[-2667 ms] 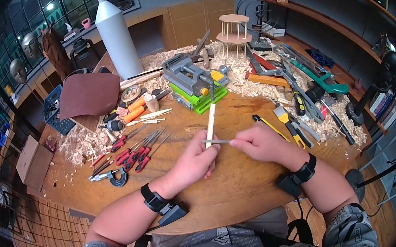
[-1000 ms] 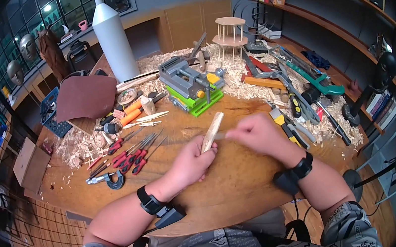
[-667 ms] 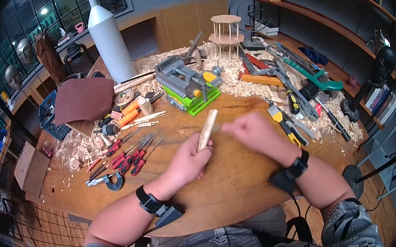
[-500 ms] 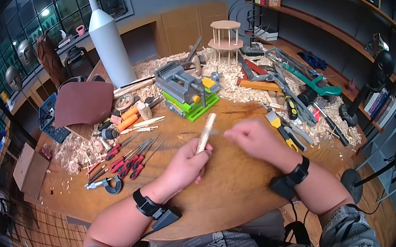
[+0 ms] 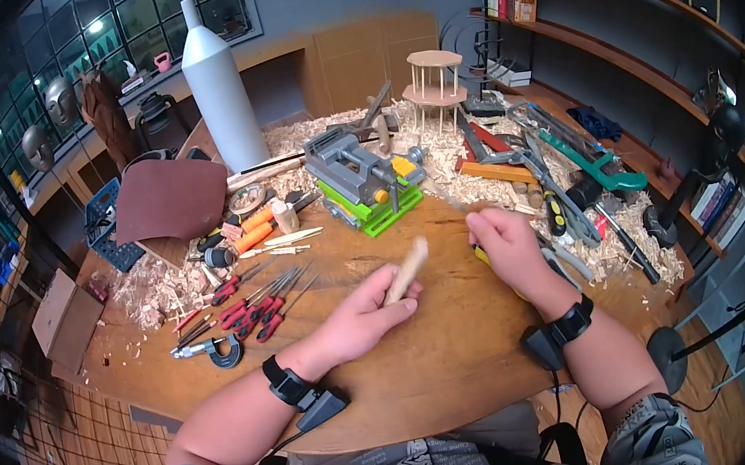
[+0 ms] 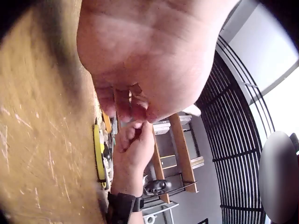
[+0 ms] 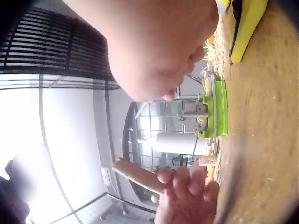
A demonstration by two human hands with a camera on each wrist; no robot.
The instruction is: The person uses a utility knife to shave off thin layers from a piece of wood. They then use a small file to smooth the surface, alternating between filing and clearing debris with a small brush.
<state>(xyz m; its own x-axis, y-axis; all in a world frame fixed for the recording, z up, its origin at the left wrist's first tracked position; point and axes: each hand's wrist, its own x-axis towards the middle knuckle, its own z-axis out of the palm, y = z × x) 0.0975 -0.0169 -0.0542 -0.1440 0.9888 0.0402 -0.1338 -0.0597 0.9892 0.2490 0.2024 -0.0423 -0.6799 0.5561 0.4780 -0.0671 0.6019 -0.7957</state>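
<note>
In the head view the left hand (image 5: pixel 369 313) grips a pale whittled wood stick (image 5: pixel 409 270), its upper end pointing up and right; the right wrist view shows fingers round the same stick (image 7: pixel 140 175). To the right, apart from the stick, the right hand (image 5: pixel 511 247) is curled with thumb against forefinger. A thin grey blade (image 5: pixel 451 202), blurred, juts up and left from that grip. The palm of the right hand (image 7: pixel 159 46) hides the blade in the right wrist view. The left hand (image 6: pixel 145 60) fills the top of the left wrist view.
A grey and green vise (image 5: pixel 356 178) stands ahead of the hands. Red-handled files (image 5: pixel 256 309) and a micrometer (image 5: pixel 223 351) lie at left. Pliers, saws and a yellow cutter (image 6: pixel 98 154) are at right. Wood shavings (image 5: pixel 155 294) surround a tall grey bottle (image 5: pixel 224 101) and a small two-tier stand (image 5: pixel 437 92).
The right hand has moved right, away from the stick, and its blade now points up and left. The left hand has shifted slightly right and down, tilting the stick further right.
</note>
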